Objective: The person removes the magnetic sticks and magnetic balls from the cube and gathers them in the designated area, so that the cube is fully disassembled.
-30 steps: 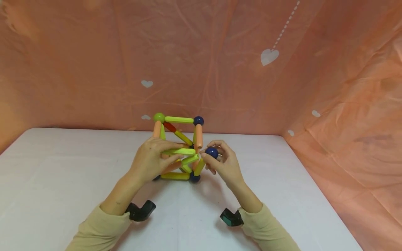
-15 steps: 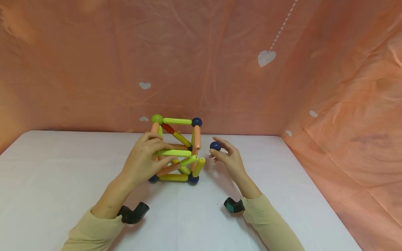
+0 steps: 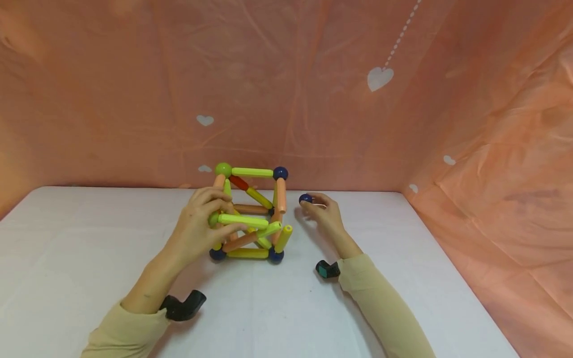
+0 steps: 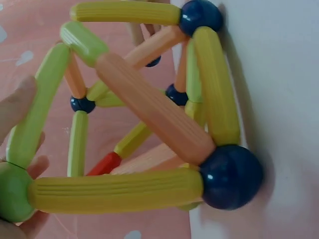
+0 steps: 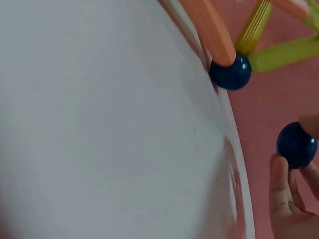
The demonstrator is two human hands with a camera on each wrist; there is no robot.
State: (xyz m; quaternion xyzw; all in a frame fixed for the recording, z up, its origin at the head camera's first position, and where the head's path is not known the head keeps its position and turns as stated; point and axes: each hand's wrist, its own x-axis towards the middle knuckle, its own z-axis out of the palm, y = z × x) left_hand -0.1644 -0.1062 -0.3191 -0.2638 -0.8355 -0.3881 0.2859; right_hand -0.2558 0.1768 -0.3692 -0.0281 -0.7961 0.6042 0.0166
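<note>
A cube-like frame of magnetic rods and balls [image 3: 248,253] stands on the table. My left hand [image 3: 192,223] is at its near left corner, fingers and thumb around a light green rod [image 3: 243,221] beside a green ball [image 4: 14,191]. The light green rod's right end joins no ball; it lies near the tip of an angled orange-and-green diagonal [image 3: 241,241]. A short yellow rod [image 3: 283,239] leans up from the near right blue ball [image 3: 276,255], its top bare. Right of the frame, my right hand [image 3: 329,214] pinches a dark blue ball [image 5: 296,145] between thumb and fingers.
A white cloth covers the table [image 3: 268,308], with an orange curtain [image 3: 286,99] with white hearts hanging behind and at the right. At the frame's back, a green ball [image 3: 223,170] and a blue ball [image 3: 280,173] form the top corners.
My right hand has drawn the blue ball off the short yellow rod and moved it right and back. My left hand has shifted slightly left, uncovering the green ball.
</note>
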